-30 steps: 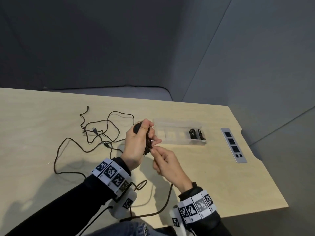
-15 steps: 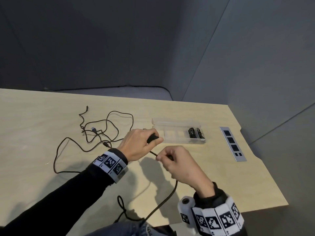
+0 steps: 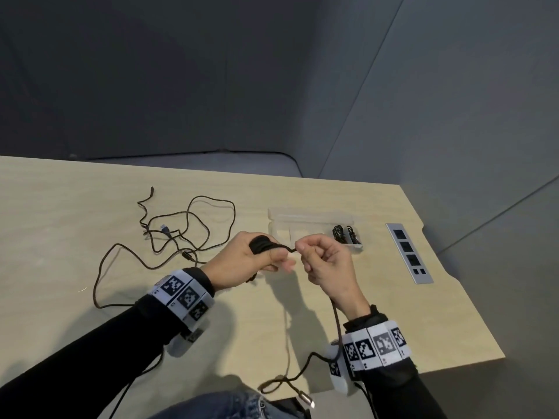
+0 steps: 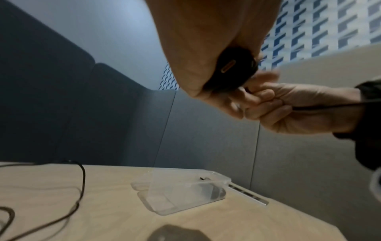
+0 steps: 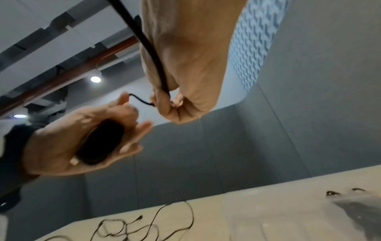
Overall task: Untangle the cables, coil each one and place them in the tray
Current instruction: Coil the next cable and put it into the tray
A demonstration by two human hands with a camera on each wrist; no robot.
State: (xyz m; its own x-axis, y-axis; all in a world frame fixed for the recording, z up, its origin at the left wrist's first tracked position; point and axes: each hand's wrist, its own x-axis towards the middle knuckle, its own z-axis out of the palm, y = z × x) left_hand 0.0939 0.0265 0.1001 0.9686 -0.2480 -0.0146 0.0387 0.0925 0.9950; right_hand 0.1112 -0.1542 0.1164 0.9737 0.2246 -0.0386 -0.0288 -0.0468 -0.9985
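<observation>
My left hand grips a black coil of cable, seen as a dark bundle with a metal plug in the right wrist view. My right hand pinches the same cable's strand just right of the coil. From there the cable's free end hangs down past my right wrist to a silver plug below the table edge. Left of the hands, a tangle of dark cables lies on the table. The clear tray stands behind my hands, with a coiled black cable in its right end.
A grey socket panel is set into the wooden table at the right. The table's front edge runs just below my wrists, its right edge beyond the panel. Grey padded walls stand behind.
Both hands rose and came closer together in front of the tray. My right hand slid up the cable to just beside the coil, and the hanging end shortened.
</observation>
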